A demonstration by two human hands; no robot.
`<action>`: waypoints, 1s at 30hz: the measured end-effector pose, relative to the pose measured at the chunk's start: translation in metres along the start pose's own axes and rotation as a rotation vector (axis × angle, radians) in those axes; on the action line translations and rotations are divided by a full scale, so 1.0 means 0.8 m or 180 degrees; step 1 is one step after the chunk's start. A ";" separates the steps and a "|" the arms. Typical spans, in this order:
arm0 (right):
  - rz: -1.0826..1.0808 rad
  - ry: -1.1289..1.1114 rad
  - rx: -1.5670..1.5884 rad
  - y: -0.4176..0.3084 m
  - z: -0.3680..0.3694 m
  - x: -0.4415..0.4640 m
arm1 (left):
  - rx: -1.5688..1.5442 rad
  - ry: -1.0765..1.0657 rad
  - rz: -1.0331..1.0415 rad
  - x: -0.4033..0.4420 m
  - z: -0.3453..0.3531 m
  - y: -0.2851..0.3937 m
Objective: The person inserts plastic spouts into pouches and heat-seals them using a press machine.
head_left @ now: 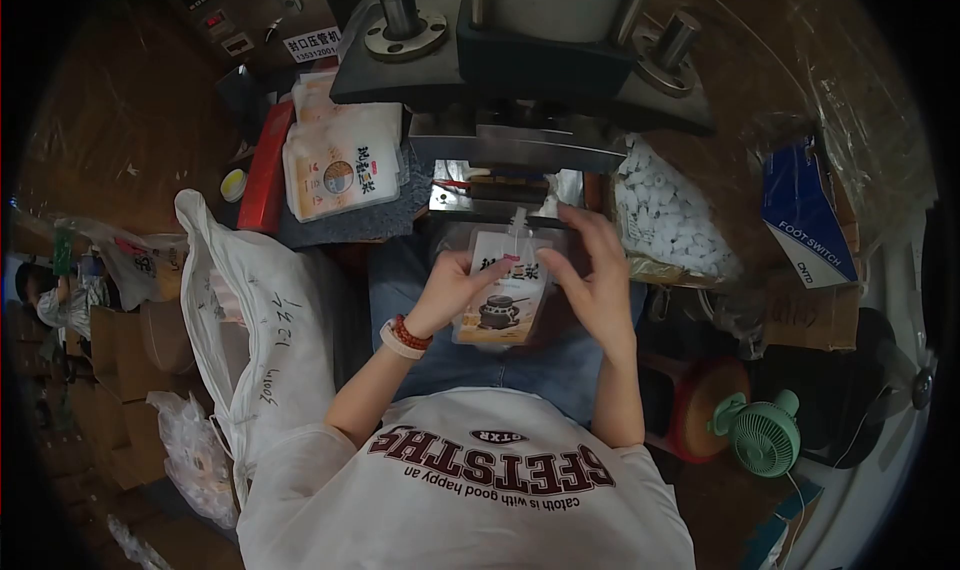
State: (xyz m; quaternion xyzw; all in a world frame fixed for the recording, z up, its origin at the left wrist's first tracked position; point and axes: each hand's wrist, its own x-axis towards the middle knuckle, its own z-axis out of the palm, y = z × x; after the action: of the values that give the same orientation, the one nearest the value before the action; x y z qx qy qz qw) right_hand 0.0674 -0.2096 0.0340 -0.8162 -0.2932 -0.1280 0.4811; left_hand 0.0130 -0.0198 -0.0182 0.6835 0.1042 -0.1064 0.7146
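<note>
A flat spout pouch with a black pot picture and dark lettering is held upright over my lap, below the press. Its clear narrow spout points at the metal jaw area of the press. My left hand, with a red bead bracelet and a pale band at the wrist, grips the pouch's left side, thumb across the front. My right hand is open at the pouch's upper right edge. Its thumb lies by that edge, and its fingers reach up toward the jaw area; whether they touch anything I cannot tell.
Stacked printed pouches lie on a grey cloth at left, beside a red box. White caps or spouts fill a bag at right. Around me are a white sack, a foot switch box and a green fan.
</note>
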 end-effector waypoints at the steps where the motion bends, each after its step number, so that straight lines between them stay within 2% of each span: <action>1: 0.0172 0.0244 -0.0006 0.007 -0.011 0.000 | -0.0001 -0.0001 0.0023 0.010 0.002 0.003; 3: 0.0389 0.0502 -0.0257 0.014 -0.042 0.004 | -0.1023 0.0177 -0.0088 0.031 0.002 0.005; 6: 0.0480 0.0813 -0.0833 0.046 -0.055 0.010 | -0.1291 0.0027 -0.0065 0.064 -0.011 0.007; 8: 0.0770 0.0614 -0.2353 0.089 -0.044 0.004 | -0.1475 0.0012 -0.0181 0.072 -0.016 0.013; 12: 0.1152 0.0144 -0.1908 0.132 -0.035 0.005 | -0.1425 0.0118 -0.0230 0.081 -0.025 -0.002; 14: 0.1133 0.0064 -0.1725 0.138 -0.035 0.004 | -0.0784 -0.0024 -0.0199 0.078 -0.035 0.004; 15: 0.1109 0.0055 -0.1711 0.140 -0.038 0.006 | 0.0458 0.0134 -0.0128 0.067 -0.050 0.025; 17: 0.1289 0.0105 -0.1568 0.138 -0.048 0.008 | 0.1596 0.1585 0.0816 0.063 -0.085 0.015; 18: 0.1288 0.0099 -0.1568 0.133 -0.048 0.006 | 0.3129 0.2446 0.2091 0.057 -0.108 0.015; 19: 0.1319 0.0743 -0.0595 0.124 -0.045 0.004 | 0.3131 0.2453 0.2087 0.048 -0.127 0.005; 20: 0.1329 0.1363 0.0394 0.114 -0.041 0.002 | 0.3992 0.2436 0.1633 0.036 -0.142 -0.015; 21: 0.1336 0.1349 0.0401 0.095 -0.037 0.001 | 0.4833 0.2376 0.1128 0.022 -0.148 -0.029; 22: 0.1266 0.1265 0.1030 0.070 -0.033 0.002 | 0.4867 0.2064 0.1464 0.006 -0.147 -0.028; 23: 0.1184 0.1201 0.1658 0.050 -0.028 0.003 | 0.4543 0.1779 0.1508 -0.005 -0.150 -0.032; 24: 0.0934 0.0896 0.1658 0.040 -0.023 0.000 | 0.4211 0.1478 0.1530 -0.014 -0.150 -0.038; 26: 0.0514 0.0375 0.1699 0.016 -0.014 -0.007 | 0.3998 0.1622 0.1681 -0.028 -0.138 -0.036; 28: -0.0075 0.0206 0.1441 0.008 0.003 -0.010 | 0.2732 0.1629 0.1600 -0.035 -0.120 -0.023; 29: -0.0002 0.0270 0.1580 -0.006 0.011 -0.011 | 0.2724 0.1630 0.1614 -0.038 -0.107 -0.013; 30: -0.0282 0.0236 0.1299 -0.014 0.019 -0.009 | 0.2443 0.1613 0.1945 -0.040 -0.092 -0.004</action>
State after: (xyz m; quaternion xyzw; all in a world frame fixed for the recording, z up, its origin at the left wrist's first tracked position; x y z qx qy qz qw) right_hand 0.0538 -0.1945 0.0310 -0.6830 -0.3307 -0.1170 0.6407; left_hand -0.0187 0.0539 -0.0149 0.8983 0.0236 0.2434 0.3651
